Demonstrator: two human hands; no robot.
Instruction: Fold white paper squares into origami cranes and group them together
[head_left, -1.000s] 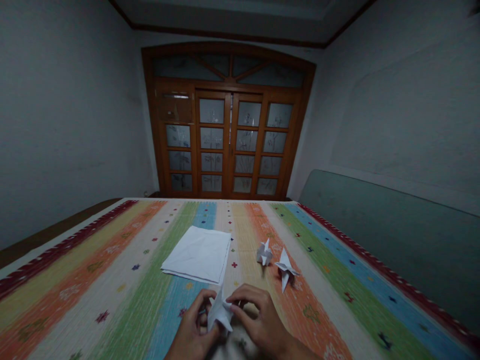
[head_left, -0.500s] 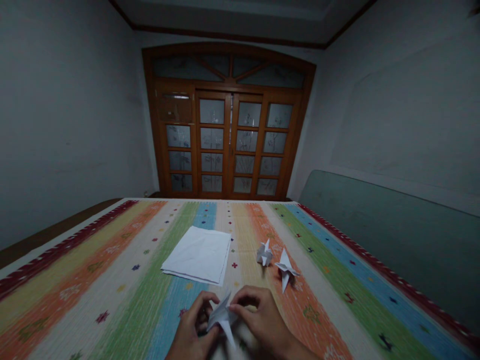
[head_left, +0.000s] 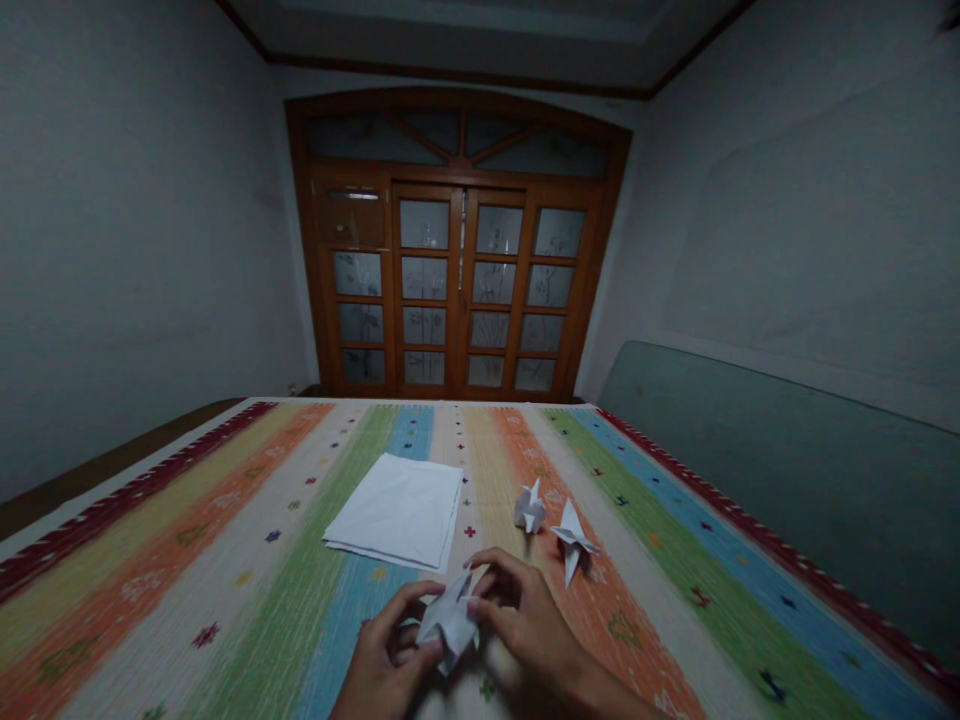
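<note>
A folded white origami paper piece (head_left: pixel 450 622) is held between both hands, low over the near part of the cloth. My left hand (head_left: pixel 391 650) grips its left side, with the thumb in front and the fingers curled behind. My right hand (head_left: pixel 529 622) pinches the upper right part of the paper between thumb and forefinger. Ahead and to the right, two folded paper figures stand on the cloth: a smaller origami figure (head_left: pixel 530 508) and a pointed origami figure (head_left: pixel 574 543).
A stack of white paper sheets (head_left: pixel 397 508) lies ahead and to the left. Under everything is a striped tablecloth (head_left: pixel 247 560). Along the right side runs a pale green panel (head_left: pixel 772 470), and wooden doors with glass panes (head_left: pixel 461 280) close off the far end.
The paper piece has turned in my hands, so its long point no longer sticks out toward me. My right hand has shifted slightly up and right, its forefinger now over the top.
</note>
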